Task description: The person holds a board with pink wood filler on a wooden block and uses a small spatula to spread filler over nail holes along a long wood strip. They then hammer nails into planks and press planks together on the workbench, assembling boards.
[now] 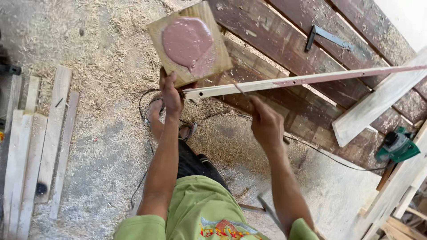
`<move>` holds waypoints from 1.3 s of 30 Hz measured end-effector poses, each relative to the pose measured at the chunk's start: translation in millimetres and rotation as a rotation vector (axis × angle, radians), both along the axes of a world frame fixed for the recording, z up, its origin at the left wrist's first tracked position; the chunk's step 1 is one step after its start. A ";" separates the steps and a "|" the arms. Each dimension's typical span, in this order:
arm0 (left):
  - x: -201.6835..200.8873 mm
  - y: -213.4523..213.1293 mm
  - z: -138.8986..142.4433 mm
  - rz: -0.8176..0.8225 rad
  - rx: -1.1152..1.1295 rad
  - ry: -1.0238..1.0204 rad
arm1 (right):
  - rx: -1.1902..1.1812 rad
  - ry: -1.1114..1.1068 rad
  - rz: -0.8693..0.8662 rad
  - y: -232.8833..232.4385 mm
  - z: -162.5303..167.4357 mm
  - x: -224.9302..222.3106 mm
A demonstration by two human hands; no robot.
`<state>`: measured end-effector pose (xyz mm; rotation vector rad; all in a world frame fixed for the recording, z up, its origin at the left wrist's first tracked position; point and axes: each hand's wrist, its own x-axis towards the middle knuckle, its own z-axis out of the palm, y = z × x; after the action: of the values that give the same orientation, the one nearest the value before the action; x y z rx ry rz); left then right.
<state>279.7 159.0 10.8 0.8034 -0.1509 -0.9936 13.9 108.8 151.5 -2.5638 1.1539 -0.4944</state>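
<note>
My left hand (pixel 171 95) grips the lower edge of a square wooden board (pixel 218 49) that carries a blob of pinkish-brown putty (pixel 187 42). The board is tilted up in front of me. My right hand (pixel 266 122) is closed on a thin tool whose blade (pixel 242 91) touches a long pale wooden strip (pixel 302 81). That strip runs from beside the board out to the right, and pink putty is smeared along its far part.
Dark wooden planks (pixel 284 49) form a work surface with a metal square (pixel 327 38) on it. A pale board (pixel 373 106) leans at right near a green power tool (pixel 398 146). Loose slats (pixel 40 142) lie left on a sawdust-covered floor. A black cable (pixel 338 161) trails across.
</note>
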 end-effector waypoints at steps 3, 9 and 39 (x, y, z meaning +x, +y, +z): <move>6.1 1.8 10.9 -0.010 0.023 0.007 | 0.153 0.218 -0.051 -32.6 10.5 39.0; 22.1 3.1 18.0 -0.040 -0.016 -0.091 | 0.150 0.237 -0.042 -40.3 11.5 97.8; -20.3 0.7 -15.1 0.051 0.230 -0.131 | 0.138 -0.058 -0.684 77.5 -101.9 -74.5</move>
<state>259.3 159.7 -4.3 1.0789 -0.1288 -0.9200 -60.5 186.3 49.6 -1.9743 1.9584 -0.5954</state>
